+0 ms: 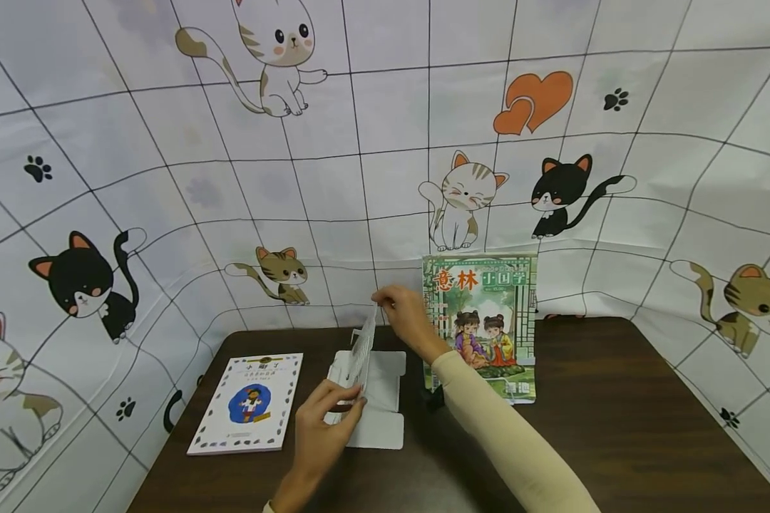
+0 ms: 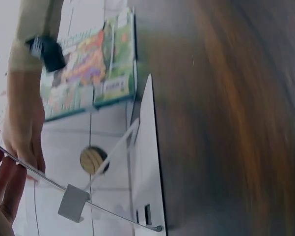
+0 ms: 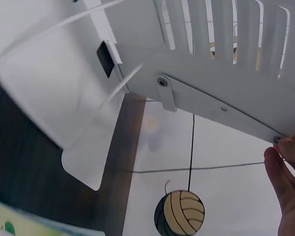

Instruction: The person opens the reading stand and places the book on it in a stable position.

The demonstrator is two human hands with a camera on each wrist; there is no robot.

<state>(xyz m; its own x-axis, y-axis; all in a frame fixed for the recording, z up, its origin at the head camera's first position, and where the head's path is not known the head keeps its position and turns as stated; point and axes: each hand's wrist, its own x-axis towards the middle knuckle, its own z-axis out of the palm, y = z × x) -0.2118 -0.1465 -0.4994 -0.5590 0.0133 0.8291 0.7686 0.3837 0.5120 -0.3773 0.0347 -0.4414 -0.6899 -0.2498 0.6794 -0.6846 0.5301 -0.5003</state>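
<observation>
A white metal book stand [image 1: 385, 381] lies on the table with its slatted panel [image 1: 362, 349] raised at an angle over the flat base. My left hand [image 1: 321, 424] pinches the near edge of that panel between thumb and fingers. At the far upper corner, the fingertips of my right hand [image 1: 407, 313] pinch the panel. A small white bent clip [image 2: 73, 202] projects from the panel in the left wrist view. The right wrist view shows the slats and a narrow pivoting bar [image 3: 168, 93] on the panel, beside the base plate [image 3: 64, 98].
A green illustrated magazine [image 1: 481, 320] stands upright right of the book stand, behind my right forearm. A white picture book [image 1: 250, 406] lies flat at the left of the dark wooden table [image 1: 590, 427]. A cat-patterned cloth [image 1: 391, 192] hangs behind.
</observation>
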